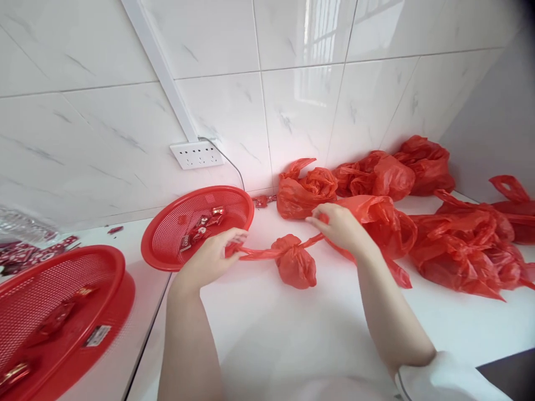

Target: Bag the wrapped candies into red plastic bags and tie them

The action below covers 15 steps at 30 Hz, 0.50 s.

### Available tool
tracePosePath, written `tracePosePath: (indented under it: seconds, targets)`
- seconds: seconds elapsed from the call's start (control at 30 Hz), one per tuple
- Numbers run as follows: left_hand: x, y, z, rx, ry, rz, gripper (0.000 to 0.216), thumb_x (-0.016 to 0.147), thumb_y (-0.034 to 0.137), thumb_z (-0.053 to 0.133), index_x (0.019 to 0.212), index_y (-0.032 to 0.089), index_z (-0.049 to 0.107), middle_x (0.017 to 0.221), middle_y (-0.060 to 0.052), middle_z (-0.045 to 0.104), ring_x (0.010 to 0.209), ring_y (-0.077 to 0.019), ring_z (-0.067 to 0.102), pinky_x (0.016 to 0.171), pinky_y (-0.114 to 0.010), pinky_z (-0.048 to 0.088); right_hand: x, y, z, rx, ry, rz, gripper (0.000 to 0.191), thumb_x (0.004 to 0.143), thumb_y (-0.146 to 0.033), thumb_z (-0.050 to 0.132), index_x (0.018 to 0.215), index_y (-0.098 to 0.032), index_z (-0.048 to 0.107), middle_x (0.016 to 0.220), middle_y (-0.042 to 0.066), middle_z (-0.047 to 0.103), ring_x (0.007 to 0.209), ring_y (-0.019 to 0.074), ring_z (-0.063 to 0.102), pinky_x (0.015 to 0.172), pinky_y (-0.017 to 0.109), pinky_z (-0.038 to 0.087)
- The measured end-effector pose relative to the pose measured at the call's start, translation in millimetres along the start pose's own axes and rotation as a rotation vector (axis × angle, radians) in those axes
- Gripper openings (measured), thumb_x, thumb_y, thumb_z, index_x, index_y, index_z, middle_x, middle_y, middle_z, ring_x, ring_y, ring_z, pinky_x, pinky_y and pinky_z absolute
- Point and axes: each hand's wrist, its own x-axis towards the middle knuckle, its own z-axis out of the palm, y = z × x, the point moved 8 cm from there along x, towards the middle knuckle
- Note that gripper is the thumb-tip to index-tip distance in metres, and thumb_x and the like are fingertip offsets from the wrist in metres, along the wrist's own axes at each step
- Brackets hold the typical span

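Observation:
A small red plastic bag [296, 266] rests on the white table, bunched up, with its two handles pulled out sideways. My left hand [213, 255] is closed on the left handle, which stretches taut beside the rim of a red basket. The right handle runs up to my right hand [336, 223], whose fingers are pinched on its end. What the bag holds is hidden by the crumpled plastic. Just behind my right hand sits a filled red bag [307, 192].
A red perforated basket [155, 239] holds several small wrapped packets; a larger red basket [112, 264] stands at the lower left. More filled red bags [463, 245] crowd the right side. A socket strip [197, 155] with a cable is on the tiled wall.

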Motion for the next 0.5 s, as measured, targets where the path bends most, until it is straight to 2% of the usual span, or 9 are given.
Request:
tracePosePath:
  seconds: [0.07, 0.13, 0.2, 0.23, 0.3, 0.37, 0.5]
  targets:
    - [-4, 4, 1, 0.025, -0.048, -0.005, 0.038, 0.080, 0.037, 0.059, 0.118, 0.030, 0.061, 0.126, -0.001, 0.063, 0.117, -0.0243, 0.058, 0.098, -0.035, 0.047, -5, -22, 23, -0.060, -0.091, -0.082, 0.030, 0.086, -0.047, 0.055, 0.099, -0.021, 0.062, 0.104, 0.006, 0.066, 0.095, 0.0221, 0.060, 0.082, 0.034, 0.044]
    - [-7, 8, -3, 0.035, -0.029, 0.006, 0.040, 0.080, 0.043, 0.061, 0.118, 0.031, 0.060, 0.126, 0.000, 0.063, 0.117, -0.0238, 0.057, 0.098, -0.034, 0.047, -13, -36, 53, -0.149, -0.224, -0.105, 0.051, 0.078, -0.049, 0.064, 0.121, -0.022, 0.055, 0.125, 0.011, 0.058, 0.107, 0.0285, 0.058, 0.087, 0.039, 0.043]
    - [-9, 9, -9, 0.041, 0.030, 0.005, 0.039, 0.082, 0.047, 0.059, 0.117, 0.032, 0.060, 0.123, 0.000, 0.064, 0.115, -0.0229, 0.059, 0.094, -0.032, 0.049, -20, -37, 79, -0.281, -0.364, -0.036, 0.067, 0.072, -0.040, 0.071, 0.131, -0.019, 0.047, 0.134, 0.019, 0.050, 0.107, 0.0356, 0.058, 0.082, 0.043, 0.045]
    - [-9, 8, -12, 0.050, 0.059, 0.001, 0.038, 0.083, 0.048, 0.057, 0.117, 0.031, 0.060, 0.121, -0.001, 0.066, 0.113, -0.0228, 0.060, 0.091, -0.031, 0.050, -24, -35, 88, -0.335, -0.424, -0.001, 0.065, 0.073, -0.031, 0.070, 0.132, -0.017, 0.046, 0.130, 0.021, 0.052, 0.102, 0.0366, 0.060, 0.077, 0.042, 0.046]
    - [-10, 6, -16, 0.080, 0.101, -0.008, 0.038, 0.084, 0.050, 0.054, 0.117, 0.031, 0.060, 0.116, -0.002, 0.068, 0.109, -0.0234, 0.062, 0.085, -0.030, 0.052, -31, -33, 98, -0.378, -0.511, 0.018, 0.048, 0.078, -0.015, 0.059, 0.125, -0.014, 0.051, 0.110, 0.019, 0.062, 0.087, 0.0324, 0.065, 0.067, 0.037, 0.045]
    - [-8, 4, -17, 0.114, 0.121, -0.012, 0.037, 0.085, 0.050, 0.053, 0.116, 0.030, 0.060, 0.112, -0.002, 0.069, 0.106, -0.0238, 0.063, 0.082, -0.030, 0.052, -39, -32, 97, -0.356, -0.559, -0.027, 0.036, 0.078, -0.006, 0.049, 0.111, -0.018, 0.058, 0.089, 0.010, 0.067, 0.073, 0.0256, 0.064, 0.058, 0.031, 0.041]
    - [-3, 5, -11, 0.131, 0.112, 0.010, 0.035, 0.086, 0.050, 0.051, 0.114, 0.032, 0.059, 0.111, -0.001, 0.069, 0.106, -0.0236, 0.063, 0.081, -0.029, 0.051, -63, -29, 64, -0.249, -0.600, -0.158, 0.034, 0.069, 0.001, 0.047, 0.085, -0.026, 0.062, 0.075, 0.002, 0.064, 0.064, 0.0182, 0.059, 0.050, 0.027, 0.032]
